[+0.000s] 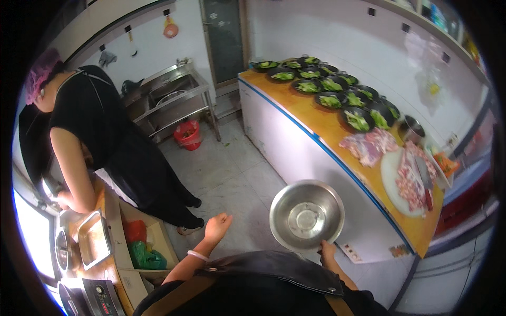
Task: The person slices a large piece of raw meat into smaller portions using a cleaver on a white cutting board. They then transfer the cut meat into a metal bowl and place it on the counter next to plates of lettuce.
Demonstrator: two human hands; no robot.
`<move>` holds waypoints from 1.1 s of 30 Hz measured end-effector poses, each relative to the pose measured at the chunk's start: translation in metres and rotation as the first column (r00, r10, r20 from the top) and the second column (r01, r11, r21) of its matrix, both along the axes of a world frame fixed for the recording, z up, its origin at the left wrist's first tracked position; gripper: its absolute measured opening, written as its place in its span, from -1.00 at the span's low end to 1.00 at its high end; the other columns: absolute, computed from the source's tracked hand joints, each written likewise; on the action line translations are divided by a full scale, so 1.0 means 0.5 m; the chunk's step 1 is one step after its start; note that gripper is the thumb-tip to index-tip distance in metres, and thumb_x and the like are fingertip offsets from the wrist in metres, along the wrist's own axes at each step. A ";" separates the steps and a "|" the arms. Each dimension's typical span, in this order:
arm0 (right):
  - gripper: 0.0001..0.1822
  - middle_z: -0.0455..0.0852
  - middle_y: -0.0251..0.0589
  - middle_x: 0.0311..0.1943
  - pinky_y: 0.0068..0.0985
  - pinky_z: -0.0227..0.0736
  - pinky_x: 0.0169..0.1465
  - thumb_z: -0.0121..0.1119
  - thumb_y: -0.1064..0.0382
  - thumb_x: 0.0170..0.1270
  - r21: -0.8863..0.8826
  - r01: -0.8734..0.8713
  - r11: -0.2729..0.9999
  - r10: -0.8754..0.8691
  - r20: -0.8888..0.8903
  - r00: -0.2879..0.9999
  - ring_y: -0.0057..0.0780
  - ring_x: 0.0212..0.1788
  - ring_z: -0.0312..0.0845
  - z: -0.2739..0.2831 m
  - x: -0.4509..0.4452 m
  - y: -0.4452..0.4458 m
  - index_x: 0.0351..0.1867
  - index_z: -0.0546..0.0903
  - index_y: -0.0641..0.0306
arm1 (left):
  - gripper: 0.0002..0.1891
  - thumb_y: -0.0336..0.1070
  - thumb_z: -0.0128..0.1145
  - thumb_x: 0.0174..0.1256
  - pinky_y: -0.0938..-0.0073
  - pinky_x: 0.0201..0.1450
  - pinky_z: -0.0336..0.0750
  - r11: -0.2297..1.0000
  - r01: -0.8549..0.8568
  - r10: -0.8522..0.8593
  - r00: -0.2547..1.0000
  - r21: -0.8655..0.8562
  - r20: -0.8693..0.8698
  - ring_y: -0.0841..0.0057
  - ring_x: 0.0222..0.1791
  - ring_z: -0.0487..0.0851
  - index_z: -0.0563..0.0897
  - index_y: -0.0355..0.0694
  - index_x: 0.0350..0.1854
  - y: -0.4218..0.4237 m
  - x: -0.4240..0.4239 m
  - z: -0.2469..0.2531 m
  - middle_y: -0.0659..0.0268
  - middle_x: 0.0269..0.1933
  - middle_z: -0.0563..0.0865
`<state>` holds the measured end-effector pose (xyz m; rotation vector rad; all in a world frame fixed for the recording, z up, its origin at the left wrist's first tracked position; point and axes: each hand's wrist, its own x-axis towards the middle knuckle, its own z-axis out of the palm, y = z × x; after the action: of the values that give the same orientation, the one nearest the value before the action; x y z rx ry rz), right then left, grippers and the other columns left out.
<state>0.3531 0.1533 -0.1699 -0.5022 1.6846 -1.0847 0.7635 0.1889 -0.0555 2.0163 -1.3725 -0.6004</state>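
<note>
My right hand point(327, 251) grips the near rim of a wide stainless-steel bowl point(286, 199), which hangs tilted over the floor beside the counter. Its inside faces me, with nothing visible in it. My left hand point(216, 228), with a pale bangle at the wrist, is raised in front of me; its fingers are curled in and no object shows in them. To the right, a wooden countertop point(316, 118) carries several black plates point(330, 100) of green leaves. A slab of raw meat point(369, 146) lies nearer, beside a round white cutting board point(389, 179).
More raw meat point(409, 177) and a cleaver point(423, 173) lie on the board. A metal pot point(411, 128) stands behind. At left, a co-worker point(99, 118) leans over a worktop near an open drawer point(162, 233). Beyond are a steel sink point(174, 85) and red bucket point(189, 136).
</note>
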 end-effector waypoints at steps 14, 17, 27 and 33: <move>-0.72 0.64 -0.15 -0.49 -0.43 0.45 -0.43 0.20 0.27 -0.03 -0.142 -0.696 0.704 0.710 0.137 0.691 -0.40 -0.48 0.56 0.012 0.492 -0.689 -0.34 0.60 0.48 | -0.66 -0.09 0.27 0.12 0.55 -0.52 0.45 0.921 -0.365 0.389 0.840 0.137 -0.378 0.58 -0.51 0.57 0.56 -0.32 -0.33 -0.435 0.251 0.001 0.29 -0.47 0.62; -0.72 0.65 -0.16 -0.52 -0.47 0.39 -0.50 0.21 0.21 -0.01 -0.162 -0.752 0.639 0.767 0.215 0.605 -0.42 -0.54 0.53 0.093 0.633 -0.800 -0.41 0.63 0.46 | -0.75 -0.19 0.22 0.18 0.61 -0.53 0.46 0.875 -0.456 0.484 0.821 0.164 -0.302 0.63 -0.54 0.56 0.52 -0.28 -0.35 -0.494 0.340 0.027 0.35 -0.48 0.61; -0.65 0.66 -0.17 -0.45 -0.45 0.49 -0.43 0.20 0.14 0.05 -0.208 -0.927 0.314 0.933 0.251 0.260 -0.37 -0.46 0.59 0.174 1.159 -1.092 -0.27 0.62 0.43 | -0.83 -0.39 0.13 0.24 0.55 -0.19 0.45 0.519 -0.824 0.391 0.464 -0.226 -0.795 0.60 -0.33 0.56 0.55 -0.30 -0.16 -0.718 0.703 0.100 0.33 -0.23 0.64; -0.56 0.65 -0.15 -0.27 -0.44 0.54 -0.25 0.16 0.00 0.17 -0.219 -0.963 0.155 0.964 0.248 0.099 -0.37 -0.29 0.61 0.217 1.424 -1.292 -0.09 0.53 0.34 | -0.87 -0.48 0.08 0.21 0.60 -0.18 0.40 0.536 -0.784 0.385 0.556 -0.312 -0.737 0.65 -0.32 0.54 0.58 -0.32 -0.20 -0.897 0.980 0.191 0.35 -0.27 0.65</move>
<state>1.0653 -0.4926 -0.0612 -1.1513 0.6400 -0.0786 1.2537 -0.2598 0.0402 1.4046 -0.2900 -0.3138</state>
